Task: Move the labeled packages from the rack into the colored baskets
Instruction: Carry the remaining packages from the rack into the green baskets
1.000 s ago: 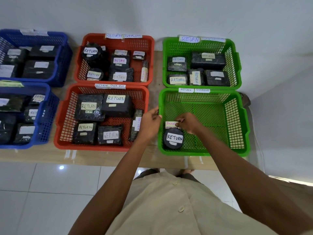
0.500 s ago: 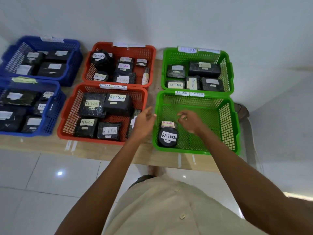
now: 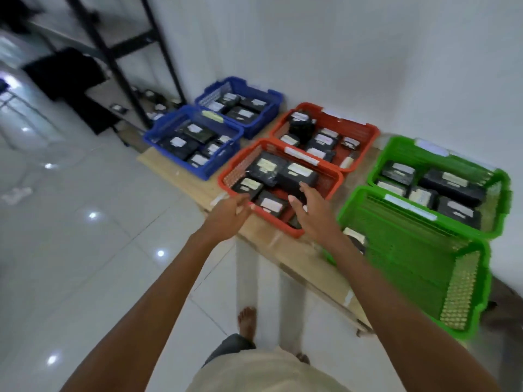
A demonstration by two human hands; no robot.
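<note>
Six baskets: in colour pairs, one behind the other, along the table (image 3: 181, 176); probably paired so each label class gets its own colour.
Rack (image 3: 133, 41): far left, black frame, against the wall, well apart from both hands.
Rack packages (image 3: 158, 107): a few small dark ones on the low shelf, not yet moved; blurred, labels unreadable.
Floor (image 3: 85, 250): wide bare tile between body and rack, open room for the walk over.
Near blue basket (image 3: 198, 171): at the table's left end, several labeled packages inside.
Far blue basket (image 3: 271, 94): behind it, touching the wall, also filled.
Left hand (image 3: 226, 215): at the near-left corner of the near red basket, fingers loosely bent, nothing held.
Near red basket (image 3: 283, 226): close to full, front rim at the table edge, little spare room.
Far red basket (image 3: 368, 131): behind, packed, just beside the wall.
Right hand (image 3: 314, 216): over the near red basket's right end, fingers straight and spread, empty.
Round package (image 3: 355, 234): in the near green basket's left front corner, partly hidden by the right forearm.
Near green basket (image 3: 410, 264): mostly bare mesh, most free space here.
Far green basket (image 3: 503, 179): holding a row of boxed packages.
Step, as judged: between placements, next pick at the rack.
</note>
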